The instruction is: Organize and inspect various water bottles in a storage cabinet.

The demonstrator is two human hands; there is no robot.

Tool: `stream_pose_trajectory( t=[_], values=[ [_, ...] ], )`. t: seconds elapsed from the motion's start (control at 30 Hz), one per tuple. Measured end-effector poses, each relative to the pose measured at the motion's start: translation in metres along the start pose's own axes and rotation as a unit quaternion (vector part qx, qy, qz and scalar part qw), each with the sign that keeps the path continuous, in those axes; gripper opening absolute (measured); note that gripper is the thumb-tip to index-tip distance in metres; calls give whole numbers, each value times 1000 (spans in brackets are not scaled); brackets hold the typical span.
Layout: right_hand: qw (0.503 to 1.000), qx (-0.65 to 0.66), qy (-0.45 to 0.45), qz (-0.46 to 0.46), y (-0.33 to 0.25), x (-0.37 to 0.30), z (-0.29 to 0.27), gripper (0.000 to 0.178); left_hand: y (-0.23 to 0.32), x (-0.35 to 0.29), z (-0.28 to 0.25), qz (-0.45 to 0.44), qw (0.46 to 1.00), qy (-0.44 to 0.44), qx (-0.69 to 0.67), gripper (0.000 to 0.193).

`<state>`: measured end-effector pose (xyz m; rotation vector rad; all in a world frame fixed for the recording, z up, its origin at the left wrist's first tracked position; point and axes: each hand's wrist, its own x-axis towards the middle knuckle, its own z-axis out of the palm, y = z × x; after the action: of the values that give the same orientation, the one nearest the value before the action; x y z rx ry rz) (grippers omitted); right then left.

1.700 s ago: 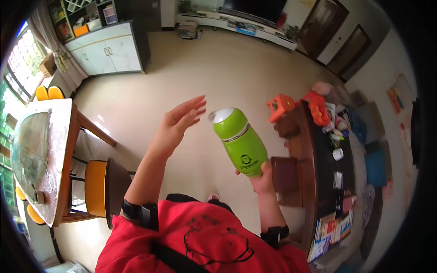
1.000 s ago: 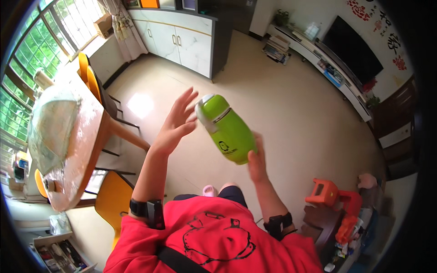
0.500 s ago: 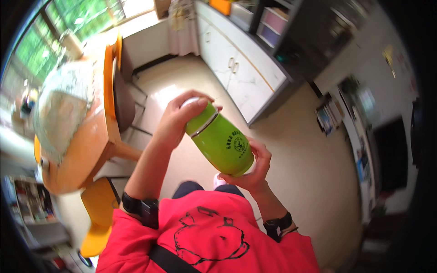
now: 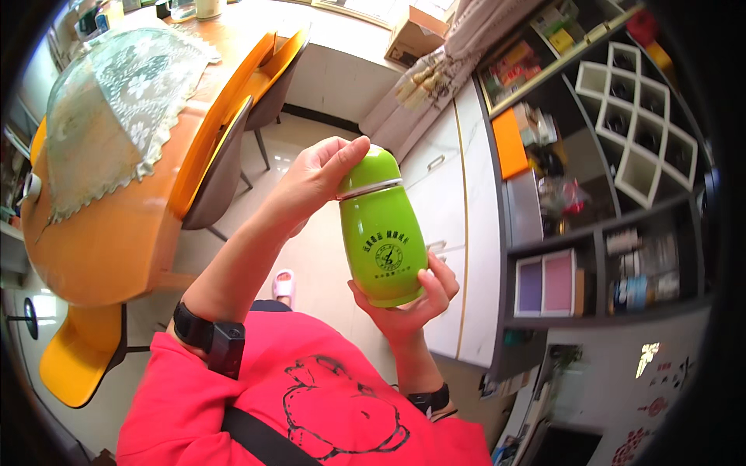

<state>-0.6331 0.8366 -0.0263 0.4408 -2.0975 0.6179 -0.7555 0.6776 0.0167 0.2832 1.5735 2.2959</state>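
Between my two hands is a bright green vacuum flask (image 4: 382, 233), tilted slightly, with dark printing and a round emblem on its side. A silver ring divides its green lid (image 4: 371, 171) from the body. My left hand (image 4: 315, 175) is closed on the lid, thumb laid along it; some of its fingers are hidden behind. Lower down, my right hand (image 4: 410, 299) is wrapped round the flask's base from below, with fingers on its right side.
To the left stands a wooden table (image 4: 93, 260) under a lace-edged food cover (image 4: 116, 116), with orange-and-grey chairs (image 4: 221, 167) tucked beside it. On the right are white cabinets (image 4: 478, 287) and dark shelves with a white lattice rack (image 4: 637, 124). A cardboard box (image 4: 417, 35) sits by the curtain.
My view has swung right, toward the cabinets and shelves. The flask is now more upright. Both hands still hold it, the left at the lid and the right at the base.
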Motion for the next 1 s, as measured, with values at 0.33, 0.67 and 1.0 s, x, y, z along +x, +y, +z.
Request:
stream_pose_trajectory(
  t=[0.33, 0.67, 1.0],
  values=[
    [999, 14, 49, 19, 155, 90, 112, 75, 15, 199, 5, 41, 998, 50, -17, 39],
    [992, 116, 38, 6, 326, 209, 197, 76, 26, 395, 9, 83, 984, 155, 11, 40],
    [499, 725, -169, 443, 436, 276, 291, 81, 34, 528, -41, 165, 973, 133, -90, 44]
  ],
)
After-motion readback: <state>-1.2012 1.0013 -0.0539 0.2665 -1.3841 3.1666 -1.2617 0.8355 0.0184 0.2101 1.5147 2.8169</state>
